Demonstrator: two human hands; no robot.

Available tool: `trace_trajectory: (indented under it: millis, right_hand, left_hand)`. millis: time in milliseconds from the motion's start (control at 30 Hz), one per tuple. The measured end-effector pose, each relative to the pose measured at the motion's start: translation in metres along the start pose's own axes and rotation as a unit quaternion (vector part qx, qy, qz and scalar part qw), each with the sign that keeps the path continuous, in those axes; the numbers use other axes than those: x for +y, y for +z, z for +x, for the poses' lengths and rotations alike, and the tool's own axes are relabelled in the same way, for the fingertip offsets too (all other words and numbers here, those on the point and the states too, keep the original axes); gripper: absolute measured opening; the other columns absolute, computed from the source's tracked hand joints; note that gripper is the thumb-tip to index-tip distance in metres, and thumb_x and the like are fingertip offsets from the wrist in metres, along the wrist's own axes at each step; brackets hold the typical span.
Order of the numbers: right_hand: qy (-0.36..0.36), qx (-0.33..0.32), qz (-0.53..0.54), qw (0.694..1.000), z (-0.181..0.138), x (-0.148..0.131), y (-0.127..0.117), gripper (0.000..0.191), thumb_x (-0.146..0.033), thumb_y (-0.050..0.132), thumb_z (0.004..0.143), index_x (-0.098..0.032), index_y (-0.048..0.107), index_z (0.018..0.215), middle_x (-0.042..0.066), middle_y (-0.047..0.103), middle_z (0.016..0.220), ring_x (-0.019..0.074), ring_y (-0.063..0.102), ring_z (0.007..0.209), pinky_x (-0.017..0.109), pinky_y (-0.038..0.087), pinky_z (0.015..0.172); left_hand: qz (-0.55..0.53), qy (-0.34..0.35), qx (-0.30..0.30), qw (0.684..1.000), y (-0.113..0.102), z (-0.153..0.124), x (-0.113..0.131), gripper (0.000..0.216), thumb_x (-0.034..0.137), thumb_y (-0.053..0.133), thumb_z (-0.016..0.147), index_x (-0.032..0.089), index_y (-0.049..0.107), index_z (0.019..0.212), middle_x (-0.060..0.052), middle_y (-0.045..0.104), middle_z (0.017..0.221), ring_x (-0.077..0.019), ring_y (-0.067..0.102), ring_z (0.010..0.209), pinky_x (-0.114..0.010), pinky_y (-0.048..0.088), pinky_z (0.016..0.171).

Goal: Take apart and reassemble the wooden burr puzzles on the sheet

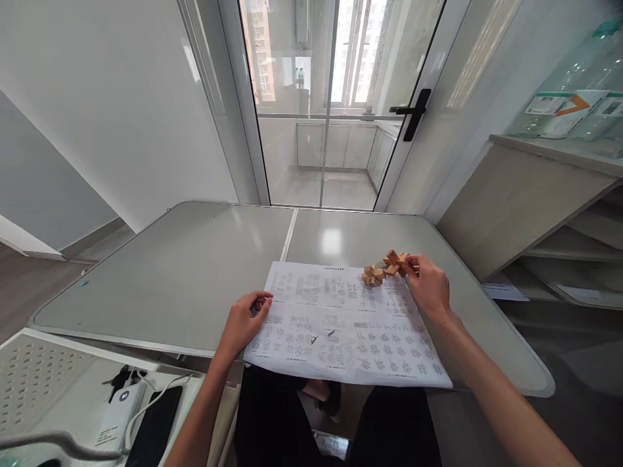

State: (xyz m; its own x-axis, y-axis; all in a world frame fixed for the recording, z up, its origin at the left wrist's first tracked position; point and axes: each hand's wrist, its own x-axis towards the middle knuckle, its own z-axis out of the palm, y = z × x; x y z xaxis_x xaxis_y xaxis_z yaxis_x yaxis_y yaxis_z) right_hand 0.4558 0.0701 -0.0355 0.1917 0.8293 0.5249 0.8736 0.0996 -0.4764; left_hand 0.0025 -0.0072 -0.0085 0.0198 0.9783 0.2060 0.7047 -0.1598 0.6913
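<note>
A large white instruction sheet point(335, 318) printed with rows of small diagrams lies on the table and hangs slightly over its front edge. At the sheet's left edge rests my left hand point(247, 319), its fingers curled and closed on the paper's margin. My right hand point(431, 284) is beyond the sheet's upper right corner, with thumb and fingertips pinching a wooden interlocking puzzle point(393, 261). Just left of it, a second wooden burr puzzle point(372, 276) sits on the sheet. The two puzzles are close together; whether they touch I cannot tell.
The grey table point(195, 272) has a seam down its middle. At lower left a white perforated tray point(43, 389) holds a white device point(121, 412), a black phone-like slab point(156, 428), keys and cables. Shelves point(549, 201) with large plastic bottles point(574, 97) stand at right. A glass door is behind.
</note>
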Motion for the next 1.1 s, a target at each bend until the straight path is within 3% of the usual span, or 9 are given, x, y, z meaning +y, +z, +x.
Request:
trace_trajectory:
  millis: [167, 333, 400, 500, 633, 767, 867, 967, 1100]
  right_hand:
    - [-0.003, 0.057, 0.049, 0.997, -0.015, -0.009, -0.019, 0.040, -0.054, 0.049, 0.102, -0.020, 0.068, 0.104, 0.012, 0.078, 0.099, 0.0279, 0.074, 0.086, 0.038, 0.055, 0.073]
    - [0.035, 0.054, 0.171, 0.983, -0.057, -0.045, -0.037, 0.038, -0.058, 0.065, 0.095, -0.022, 0.069, 0.102, 0.009, 0.078, 0.099, 0.0260, 0.077, 0.086, 0.039, 0.060, 0.080]
    - [0.059, 0.016, 0.237, 0.970, -0.075, -0.061, -0.041, 0.036, -0.056, 0.068, 0.094, -0.022, 0.068, 0.105, 0.008, 0.078, 0.102, 0.0261, 0.077, 0.092, 0.039, 0.062, 0.082]
    - [0.066, 0.009, 0.248, 0.966, -0.096, -0.081, -0.042, 0.033, -0.054, 0.068, 0.095, -0.022, 0.069, 0.102, 0.009, 0.078, 0.105, 0.0260, 0.077, 0.093, 0.040, 0.062, 0.085]
    - [0.079, -0.012, 0.287, 0.955, -0.110, -0.097, -0.040, 0.030, -0.052, 0.069, 0.095, -0.023, 0.069, 0.102, 0.009, 0.077, 0.107, 0.0258, 0.076, 0.096, 0.042, 0.062, 0.089]
    - [0.121, -0.073, 0.380, 0.914, -0.116, -0.110, -0.037, 0.029, -0.050, 0.072, 0.093, -0.023, 0.068, 0.104, 0.009, 0.077, 0.108, 0.0272, 0.076, 0.102, 0.045, 0.062, 0.093]
    - [0.143, -0.137, 0.439, 0.876, -0.120, -0.121, -0.034, 0.028, -0.049, 0.074, 0.093, -0.024, 0.065, 0.103, 0.010, 0.077, 0.108, 0.0283, 0.075, 0.105, 0.046, 0.061, 0.095]
    - [0.144, -0.192, 0.466, 0.852, -0.125, -0.129, -0.029, 0.029, -0.049, 0.074, 0.093, -0.024, 0.064, 0.102, 0.010, 0.077, 0.110, 0.0286, 0.075, 0.105, 0.045, 0.061, 0.096]
    - [0.127, -0.234, 0.482, 0.835, -0.131, -0.133, -0.023, 0.028, -0.049, 0.073, 0.093, -0.024, 0.063, 0.100, 0.009, 0.078, 0.108, 0.0288, 0.074, 0.109, 0.045, 0.060, 0.097]
  left_hand:
    - [0.001, 0.000, 0.001, 1.000, 0.000, 0.000, 0.001, 0.034, 0.050, 0.054, 0.097, 0.022, 0.074, 0.106, -0.004, 0.076, 0.096, -0.0211, 0.067, 0.084, -0.033, 0.053, 0.080]
    - [0.001, 0.006, 0.003, 1.000, 0.000, -0.001, 0.002, 0.033, 0.048, 0.054, 0.098, 0.023, 0.073, 0.107, -0.004, 0.075, 0.096, -0.0206, 0.066, 0.083, -0.033, 0.053, 0.079]
    - [0.007, 0.018, 0.009, 1.000, 0.001, 0.000, 0.002, 0.033, 0.046, 0.053, 0.100, 0.023, 0.072, 0.112, -0.004, 0.074, 0.097, -0.0206, 0.066, 0.084, -0.032, 0.052, 0.077]
    - [0.036, 0.052, 0.011, 0.998, 0.003, 0.001, 0.003, 0.032, 0.043, 0.050, 0.101, 0.023, 0.071, 0.116, -0.005, 0.072, 0.096, -0.0216, 0.065, 0.086, -0.033, 0.052, 0.077]
    - [0.078, 0.100, -0.021, 0.992, 0.004, 0.003, 0.006, 0.029, 0.040, 0.048, 0.103, 0.023, 0.070, 0.110, -0.006, 0.071, 0.096, -0.0228, 0.064, 0.089, -0.039, 0.052, 0.085]
    - [0.072, 0.131, -0.019, 0.989, 0.005, 0.001, 0.024, 0.026, 0.039, 0.049, 0.103, 0.023, 0.069, 0.107, -0.007, 0.071, 0.101, -0.0251, 0.063, 0.098, -0.042, 0.052, 0.091]
    - [0.003, 0.150, -0.059, 0.987, 0.013, -0.004, 0.048, 0.025, 0.041, 0.057, 0.101, 0.025, 0.066, 0.117, -0.008, 0.068, 0.115, -0.0255, 0.064, 0.109, -0.043, 0.052, 0.099]
    - [-0.066, 0.153, -0.135, 0.977, 0.025, -0.008, 0.070, 0.058, 0.047, 0.076, 0.088, 0.030, 0.056, 0.139, -0.011, 0.059, 0.141, -0.0308, 0.057, 0.130, -0.049, 0.050, 0.109]
    - [-0.139, 0.147, -0.216, 0.955, 0.043, -0.011, 0.082, 0.098, 0.051, 0.092, 0.068, 0.033, 0.045, 0.152, -0.012, 0.055, 0.148, -0.0338, 0.055, 0.135, -0.051, 0.049, 0.112]
